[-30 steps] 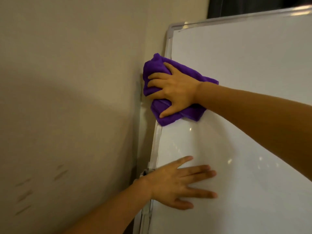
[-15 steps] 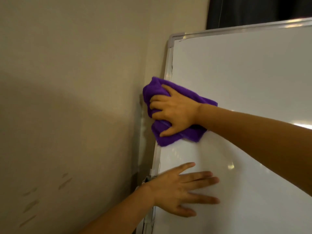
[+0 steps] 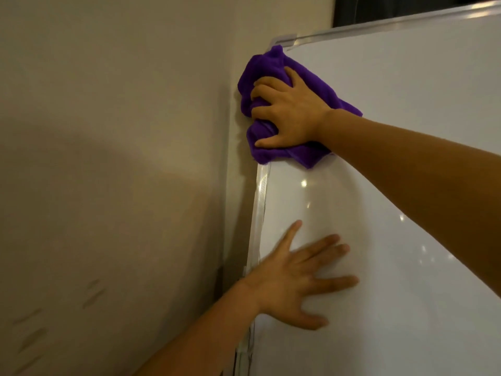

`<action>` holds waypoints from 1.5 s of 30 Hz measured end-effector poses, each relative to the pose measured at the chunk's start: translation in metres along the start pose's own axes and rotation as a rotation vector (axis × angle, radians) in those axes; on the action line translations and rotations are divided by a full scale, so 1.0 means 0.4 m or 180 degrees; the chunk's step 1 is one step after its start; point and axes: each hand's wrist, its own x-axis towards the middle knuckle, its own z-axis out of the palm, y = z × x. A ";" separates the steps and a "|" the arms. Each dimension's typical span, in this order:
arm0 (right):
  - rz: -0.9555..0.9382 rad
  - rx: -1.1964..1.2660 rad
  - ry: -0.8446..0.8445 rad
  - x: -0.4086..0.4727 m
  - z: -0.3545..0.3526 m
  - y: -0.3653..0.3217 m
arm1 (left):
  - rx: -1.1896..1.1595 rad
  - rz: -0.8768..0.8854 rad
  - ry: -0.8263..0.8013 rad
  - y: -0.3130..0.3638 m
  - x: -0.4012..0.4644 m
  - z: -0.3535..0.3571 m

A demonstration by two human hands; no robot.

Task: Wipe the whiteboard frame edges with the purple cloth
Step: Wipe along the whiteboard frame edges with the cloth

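Note:
The whiteboard (image 3: 406,131) fills the right side, with a silver frame (image 3: 260,202) running down its left edge and along the top. My right hand (image 3: 287,112) grips the bunched purple cloth (image 3: 260,74) and presses it over the left frame edge, just below the top left corner. The cloth wraps around the edge and hides that stretch of frame. My left hand (image 3: 295,278) lies flat on the board surface lower down, fingers spread, its wrist crossing the frame.
A beige wall (image 3: 108,158) stands close on the left, with a narrow gap beside the frame. A few dark scuff marks (image 3: 92,291) show low on the wall. Dark curtain (image 3: 393,9) hangs behind the board's top edge.
My right hand has slid the cloth up the left frame edge, from its middle to near the top corner. My left hand stays flat on the board.

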 end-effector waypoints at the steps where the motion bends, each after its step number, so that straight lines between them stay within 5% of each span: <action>1: 0.0022 0.0009 -0.0005 -0.006 -0.003 -0.009 | -0.0036 -0.0014 0.0027 -0.001 0.000 0.000; 11: -0.0963 0.0215 0.0035 -0.091 0.020 -0.110 | -0.0178 -0.0130 0.0135 -0.038 0.027 -0.008; 17: -0.0100 -0.0067 -0.0019 -0.002 -0.008 0.063 | 0.0048 -0.0062 0.0058 -0.109 0.072 -0.040; 22: 0.1172 0.0108 0.0119 0.055 0.002 0.079 | 0.0025 -0.0208 0.0087 -0.112 0.087 -0.043; 30: -0.0673 0.0051 0.0194 0.024 0.023 0.048 | -0.0023 -0.0501 0.0201 -0.168 0.142 -0.081; 45: 0.1377 0.0228 0.0516 0.106 0.010 0.178 | 0.0076 -0.1047 0.0207 -0.205 0.183 -0.082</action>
